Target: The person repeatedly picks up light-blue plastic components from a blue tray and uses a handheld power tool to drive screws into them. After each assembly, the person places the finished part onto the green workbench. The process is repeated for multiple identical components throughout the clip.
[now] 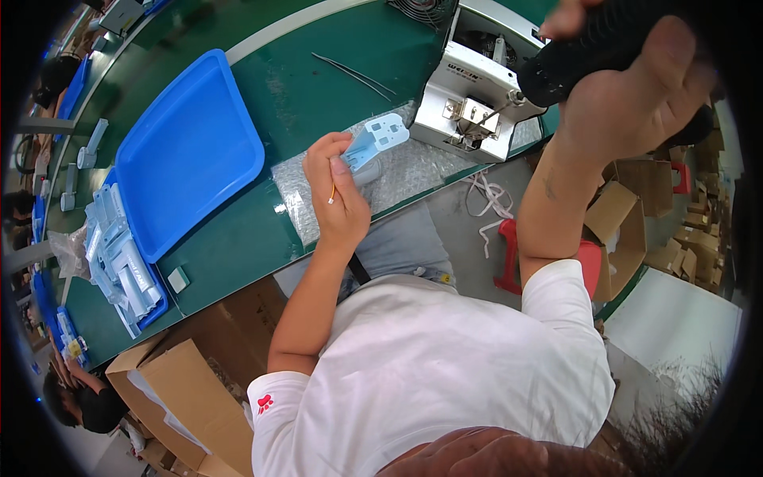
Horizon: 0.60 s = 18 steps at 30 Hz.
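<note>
The left grip (343, 199) is pinched, thumb against fingers, on the near end of a light-blue part (389, 131); the fingers hide the gripped portion. The part is flat, with square cutouts at its far end, and is held above the bubble wrap (302, 199). A thin wire (332, 189) with a small pale plug lies against the fingers.

The right grip (636, 103) is wrapped around a black screwdriver (592, 60). The upper body of the screwdriver runs into the dark lens rim, and some fingers are concealed behind it. Its slim metal bit points at the shiny block of a white box-shaped machine (433, 119); contact cannot be confirmed.

The bubble wrap is clear and dimpled, lying on the smooth green counter (290, 87). Beyond it are slender metal tweezers (354, 75). To the left, a blue tray (191, 151) with rounded corners partly covers a second tray (156, 316) of light-blue pieces (119, 246).
</note>
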Each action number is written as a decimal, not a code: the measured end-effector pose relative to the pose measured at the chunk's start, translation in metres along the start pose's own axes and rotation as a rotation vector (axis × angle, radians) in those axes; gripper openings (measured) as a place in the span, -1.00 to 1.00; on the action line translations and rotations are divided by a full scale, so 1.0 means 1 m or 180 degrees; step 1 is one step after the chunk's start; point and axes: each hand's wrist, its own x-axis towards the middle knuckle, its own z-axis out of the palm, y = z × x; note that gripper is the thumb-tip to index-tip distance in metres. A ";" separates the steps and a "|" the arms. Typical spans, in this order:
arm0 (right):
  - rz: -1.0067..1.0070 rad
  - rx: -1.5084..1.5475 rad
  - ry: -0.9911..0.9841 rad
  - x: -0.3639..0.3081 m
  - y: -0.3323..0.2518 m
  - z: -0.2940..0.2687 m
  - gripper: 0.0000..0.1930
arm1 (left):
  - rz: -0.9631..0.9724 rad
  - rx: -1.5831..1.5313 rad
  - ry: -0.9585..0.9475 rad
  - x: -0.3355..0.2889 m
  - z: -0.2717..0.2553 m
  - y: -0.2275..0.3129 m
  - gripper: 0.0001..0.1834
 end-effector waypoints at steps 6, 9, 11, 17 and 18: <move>0.1421 0.0931 -0.0339 -0.005 0.029 -0.055 -0.29 | 0.0062 0.0065 0.0041 0.000 -0.001 0.001 -0.69; 0.1821 0.2480 -0.0803 -0.013 0.023 -0.066 -0.15 | 0.0152 0.0029 0.0127 0.003 -0.001 0.003 -0.75; 0.1693 0.2844 -0.0861 -0.011 0.006 -0.056 -0.10 | 0.0216 -0.0046 0.0194 0.003 0.001 0.002 -0.78; 0.1324 0.2150 -0.0811 -0.020 0.004 -0.010 -0.44 | 0.0276 0.0129 0.0130 0.002 0.000 0.005 -0.75; 0.1289 0.2121 -0.0911 -0.025 0.010 -0.007 -0.53 | 0.0282 0.0094 0.0148 0.003 0.001 0.005 -0.76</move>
